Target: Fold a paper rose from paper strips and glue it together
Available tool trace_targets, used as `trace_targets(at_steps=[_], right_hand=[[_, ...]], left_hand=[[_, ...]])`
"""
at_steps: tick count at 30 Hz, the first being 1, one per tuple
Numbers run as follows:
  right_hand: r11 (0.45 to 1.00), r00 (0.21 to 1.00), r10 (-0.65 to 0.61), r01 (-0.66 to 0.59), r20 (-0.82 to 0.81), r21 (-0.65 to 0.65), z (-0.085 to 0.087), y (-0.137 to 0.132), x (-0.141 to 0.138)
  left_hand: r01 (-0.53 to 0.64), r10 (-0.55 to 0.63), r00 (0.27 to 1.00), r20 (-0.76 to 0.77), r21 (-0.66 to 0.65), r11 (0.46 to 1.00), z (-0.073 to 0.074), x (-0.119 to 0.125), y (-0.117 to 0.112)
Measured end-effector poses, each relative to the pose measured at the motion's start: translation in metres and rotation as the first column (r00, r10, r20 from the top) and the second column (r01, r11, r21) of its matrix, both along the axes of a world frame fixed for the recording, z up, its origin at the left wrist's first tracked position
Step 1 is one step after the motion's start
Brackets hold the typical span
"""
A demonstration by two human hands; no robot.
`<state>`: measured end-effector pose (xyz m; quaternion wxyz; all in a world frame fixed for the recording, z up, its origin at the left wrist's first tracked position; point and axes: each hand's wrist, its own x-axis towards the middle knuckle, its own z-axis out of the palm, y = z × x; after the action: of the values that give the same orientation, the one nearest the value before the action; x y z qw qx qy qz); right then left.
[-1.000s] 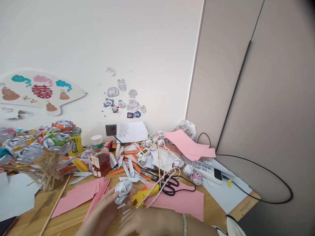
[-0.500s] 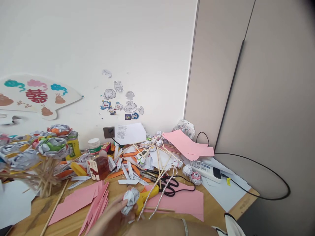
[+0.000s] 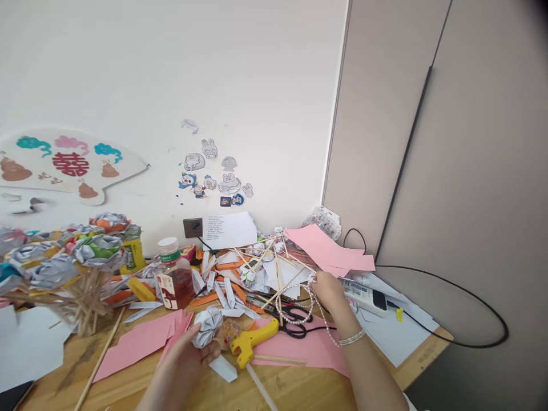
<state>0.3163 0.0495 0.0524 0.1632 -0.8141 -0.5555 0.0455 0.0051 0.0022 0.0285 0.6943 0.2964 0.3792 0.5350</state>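
My left hand point(image 3: 188, 354) is closed around a crumpled white paper flower point(image 3: 208, 326) at the front of the table. Beside it lies a yellow glue gun point(image 3: 252, 341), with a pale stick at its rear. My right hand point(image 3: 329, 288) reaches over the heap, its fingers bent downward and mostly hidden, close to small paper flowers. A looped pearl bead string point(image 3: 295, 319) hangs by its fingers and runs back toward the bracelet point(image 3: 352, 338) on the wrist. Black-handled scissors point(image 3: 295, 328) lie behind the string, on a pink sheet point(image 3: 319, 357).
Paper flowers on sticks point(image 3: 94, 257) crowd the left. A bottle point(image 3: 174, 279) of reddish liquid stands behind pink paper point(image 3: 137, 345). Paper strips, wooden sticks and a pink sheet point(image 3: 325, 248) cover the back. A white device point(image 3: 368, 299) with a black cable lies at right.
My right arm has swung up and right from the front edge to the heap. The bead string has shifted right with it. My left hand has moved slightly left, keeping the paper flower.
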Motion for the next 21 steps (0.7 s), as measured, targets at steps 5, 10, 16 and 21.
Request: trace_targets(at_steps=[5,10,16,21], right_hand=[[0.998,0.998,0.008,-0.004,0.056,-0.064,-0.016,0.010,-0.012],[0.998,0.999,-0.020,0.023,0.050,-0.054,-0.022,0.019,-0.019],[0.997,0.995,-0.043,0.048,-0.088,0.053,-0.028,0.021,-0.018],[0.948,0.954,0.069,0.029,-0.293,0.318,-0.018,0.016,-0.004]], left_hand=[[0.051,-0.052,0.998,0.037,0.038,0.998,-0.003,-0.006,0.005],[0.032,-0.031,0.999,0.030,-0.002,1.000,-0.004,-0.006,0.006],[0.064,-0.065,0.998,0.014,0.047,0.997,-0.003,-0.008,0.006],[0.055,-0.058,0.998,0.029,0.080,0.995,-0.001,-0.006,0.005]])
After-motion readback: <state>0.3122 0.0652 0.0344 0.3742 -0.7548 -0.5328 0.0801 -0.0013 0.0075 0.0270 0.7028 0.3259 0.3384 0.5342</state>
